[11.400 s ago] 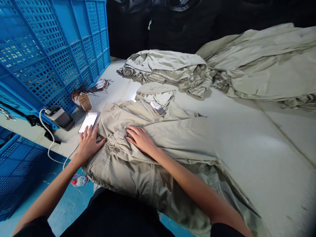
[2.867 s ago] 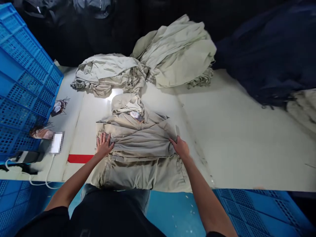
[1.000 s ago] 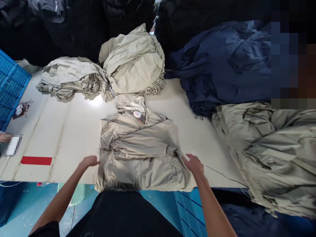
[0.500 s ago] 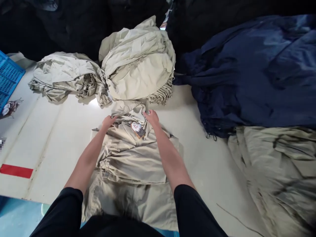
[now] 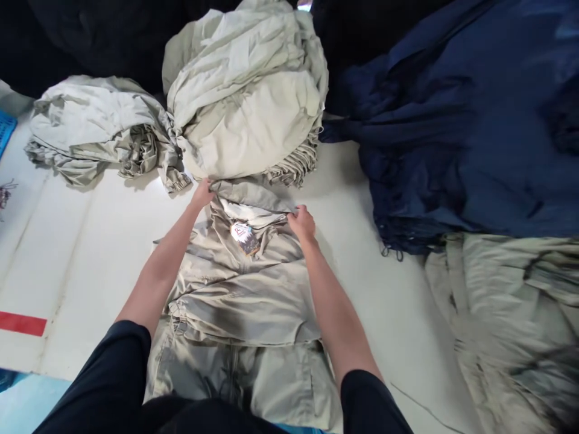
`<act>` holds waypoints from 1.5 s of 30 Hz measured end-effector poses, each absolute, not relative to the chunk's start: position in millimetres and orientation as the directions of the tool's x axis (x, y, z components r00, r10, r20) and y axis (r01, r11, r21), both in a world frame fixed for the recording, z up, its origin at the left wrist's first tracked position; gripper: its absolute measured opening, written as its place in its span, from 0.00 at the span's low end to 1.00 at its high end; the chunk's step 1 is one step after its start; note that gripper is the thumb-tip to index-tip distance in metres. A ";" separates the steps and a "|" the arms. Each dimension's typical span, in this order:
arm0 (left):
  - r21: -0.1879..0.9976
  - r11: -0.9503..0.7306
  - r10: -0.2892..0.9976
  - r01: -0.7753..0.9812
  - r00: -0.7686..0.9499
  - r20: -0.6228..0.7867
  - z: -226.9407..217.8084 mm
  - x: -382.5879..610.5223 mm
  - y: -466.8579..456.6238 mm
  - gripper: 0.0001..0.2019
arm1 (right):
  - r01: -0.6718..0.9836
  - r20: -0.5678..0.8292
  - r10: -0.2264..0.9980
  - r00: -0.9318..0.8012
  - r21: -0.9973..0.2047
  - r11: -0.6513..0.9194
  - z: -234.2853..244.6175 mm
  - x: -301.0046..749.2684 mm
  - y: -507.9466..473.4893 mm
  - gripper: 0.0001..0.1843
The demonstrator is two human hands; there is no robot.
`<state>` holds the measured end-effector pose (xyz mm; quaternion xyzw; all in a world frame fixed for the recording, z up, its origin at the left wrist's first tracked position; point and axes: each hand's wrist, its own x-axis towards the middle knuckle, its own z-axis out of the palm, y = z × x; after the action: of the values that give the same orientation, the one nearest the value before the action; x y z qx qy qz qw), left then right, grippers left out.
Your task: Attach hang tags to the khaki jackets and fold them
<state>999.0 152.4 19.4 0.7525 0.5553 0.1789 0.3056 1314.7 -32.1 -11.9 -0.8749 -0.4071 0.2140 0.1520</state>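
Nearest, a khaki jacket [image 5: 239, 301] lies folded on the white table [image 5: 90, 271], its hang tag [image 5: 243, 238] on top. The left hand [image 5: 202, 194] and right hand [image 5: 302, 222] pinch the collar [image 5: 251, 196]. An uneven pull could skew the fold or drag in the heaped khaki garments [image 5: 244, 96] just beyond; navy cloth [image 5: 452, 138] lies farther right.

Pale work surface [image 5: 81, 271], brightly lit
Red strip [image 5: 22, 323] left of the left hand [image 5: 202, 194]; blue floor [image 5: 31, 398] below; dark fabric heaps [image 5: 90, 36] beyond.
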 end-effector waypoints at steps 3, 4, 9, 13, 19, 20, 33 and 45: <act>0.504 -0.212 0.967 0.837 0.254 -0.016 26.0 987.3 127.3 0.28 | 0.753 -0.110 0.876 0.470 -0.468 -0.463 -13.5 1312.4 -20.4 0.30; 0.433 -0.258 0.959 0.864 0.282 0.008 27.7 985.9 119.4 0.28 | 0.792 -0.093 0.901 0.424 -0.444 -0.419 -13.2 1308.8 -13.0 0.31; 0.185 -0.417 0.886 0.890 0.444 -0.137 27.1 1002.9 112.0 0.21 | 0.892 -0.130 0.940 0.315 -0.298 -0.340 -0.4 1294.2 19.7 0.15; 0.157 -0.348 0.903 0.924 0.376 -0.210 30.1 1012.7 133.4 0.15 | 0.903 -0.023 0.954 0.299 -0.316 -0.291 12.9 1302.7 21.2 0.19; 0.215 -0.382 0.905 0.899 0.411 -0.110 52.0 1004.2 145.7 0.16 | 0.950 -0.150 0.986 0.069 -0.292 -0.111 19.1 1317.6 10.8 0.18; 0.223 -0.387 0.904 0.895 0.416 -0.101 54.6 1002.6 143.8 0.16 | 0.945 -0.118 0.986 0.121 -0.290 -0.151 20.0 1318.2 8.2 0.18; 0.149 -0.678 0.697 0.720 0.694 -0.183 50.5 966.4 64.6 0.20 | 0.928 0.035 0.994 0.102 -0.364 -0.082 10.6 1303.4 -81.8 0.19; 0.306 -0.600 0.737 0.739 0.660 -0.146 17.5 1009.2 -31.2 0.21 | 0.813 -0.171 0.981 0.090 -0.557 -0.172 4.2 1191.5 -76.1 0.17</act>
<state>1009.2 -31.2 17.5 0.8945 0.4126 -0.0022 0.1721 1191.5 -76.1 4.2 -0.7203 -0.6226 0.2592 0.1623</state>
